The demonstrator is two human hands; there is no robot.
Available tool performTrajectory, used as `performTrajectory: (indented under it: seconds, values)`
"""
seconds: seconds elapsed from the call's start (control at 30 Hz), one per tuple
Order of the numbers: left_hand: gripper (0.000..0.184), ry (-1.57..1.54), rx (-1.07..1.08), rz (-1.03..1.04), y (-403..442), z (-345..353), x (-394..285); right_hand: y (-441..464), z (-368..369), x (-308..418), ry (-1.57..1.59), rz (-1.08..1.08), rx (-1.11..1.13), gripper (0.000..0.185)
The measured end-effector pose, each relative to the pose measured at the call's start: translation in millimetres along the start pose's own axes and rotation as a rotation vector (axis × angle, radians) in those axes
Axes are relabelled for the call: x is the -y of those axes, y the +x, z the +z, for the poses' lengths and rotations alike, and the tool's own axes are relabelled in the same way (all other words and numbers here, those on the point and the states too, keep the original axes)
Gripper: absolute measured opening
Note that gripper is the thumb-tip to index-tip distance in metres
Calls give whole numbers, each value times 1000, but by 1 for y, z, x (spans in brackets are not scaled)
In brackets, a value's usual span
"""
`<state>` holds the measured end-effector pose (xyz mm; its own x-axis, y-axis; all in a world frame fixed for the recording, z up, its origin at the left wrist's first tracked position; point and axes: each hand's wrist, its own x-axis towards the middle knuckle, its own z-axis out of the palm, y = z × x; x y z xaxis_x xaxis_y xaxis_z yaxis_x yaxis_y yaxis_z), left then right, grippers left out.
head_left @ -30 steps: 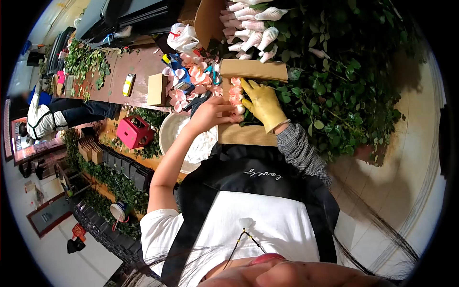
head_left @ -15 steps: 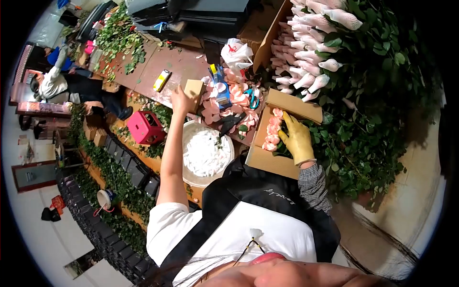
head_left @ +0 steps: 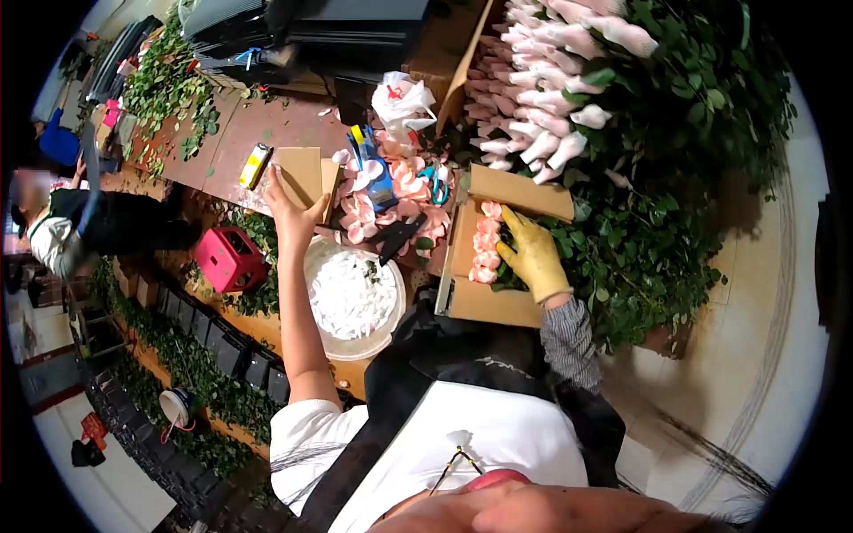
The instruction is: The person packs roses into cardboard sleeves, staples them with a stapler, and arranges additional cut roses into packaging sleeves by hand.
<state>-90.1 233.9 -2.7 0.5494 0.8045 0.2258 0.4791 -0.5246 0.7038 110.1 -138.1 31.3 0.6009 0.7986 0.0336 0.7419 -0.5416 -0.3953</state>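
My left hand [head_left: 293, 213] is bare, its fingers spread at the near edge of a folded piece of cardboard [head_left: 300, 171] on the table. The thumb lies apart, by the cardboard's right panel. My right hand [head_left: 536, 258], in a yellow glove, rests with fingers apart beside a row of peach-pink roses [head_left: 486, 240]. These lie in an opened cardboard box [head_left: 498, 304] with one flap standing up. Its fingertips touch the blooms and the leaves beneath them. Loose pink petals [head_left: 360, 216], dark-handled scissors [head_left: 397, 235] and a blue tape dispenser [head_left: 380, 182] lie between my hands.
A white tub [head_left: 400, 302] of small white pieces stands before the table. Net-wrapped roses [head_left: 542, 111] and leafy stems [head_left: 640, 258] fill the right. A yellow-and-white object [head_left: 255, 166] lies left, above a red stool [head_left: 231, 259]. Another person [head_left: 98, 218] is at far left.
My left hand has spread its fingers at the cardboard, which now shows a wider face. My right hand stays by the roses. The whole view has shifted, and the other person has changed posture.
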Motion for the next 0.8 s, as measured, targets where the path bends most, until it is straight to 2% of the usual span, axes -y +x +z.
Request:
performTrajectory:
  seconds: [0.1,0.17,0.23,0.3,0.37,0.4,0.43,0.5,0.53,0.57,0.63,0.67,0.7,0.77,0.8]
  values:
    - [117,-732,376,-300,-34,-24,-41,-3,2,-7,32,0,22,65]
    - [93,-973,626,-142,-59,0,-15,-3,2,-5,-15,36,39,65]
    - [53,-844,660,-355,-86,8,-97,-3,6,-5,-58,51,33,65]
    - [37,-883,756,-358,-100,52,-115,-6,5,-2,-50,64,-5,61]
    - [37,-756,890,-327,-111,79,-153,-4,29,-14,-42,39,-54,51]
    - [38,-665,907,-289,-116,95,-164,-5,41,-22,10,101,-44,34]
    - [39,-573,922,-251,-122,110,-167,-4,24,-18,4,213,132,29]
    - [39,-253,815,-62,-126,137,-158,-24,13,-17,513,182,-304,29]
    - [39,-274,726,-29,-130,167,-123,-26,32,-35,821,313,-299,37]
    - [51,-236,562,44,-133,161,-135,-29,27,-39,1113,490,-205,41]
    - [52,30,619,158,-128,137,-168,-33,18,-36,1078,584,-90,48]
    - [44,166,740,90,-122,130,-181,-32,2,-27,913,576,-21,51]
    - [44,176,732,93,-120,130,-181,-27,5,-24,923,566,-23,51]
    - [50,279,484,647,-112,133,-184,-16,14,-24,485,503,6,50]
    - [64,280,550,839,-110,129,-190,-14,18,-22,465,501,-39,47]
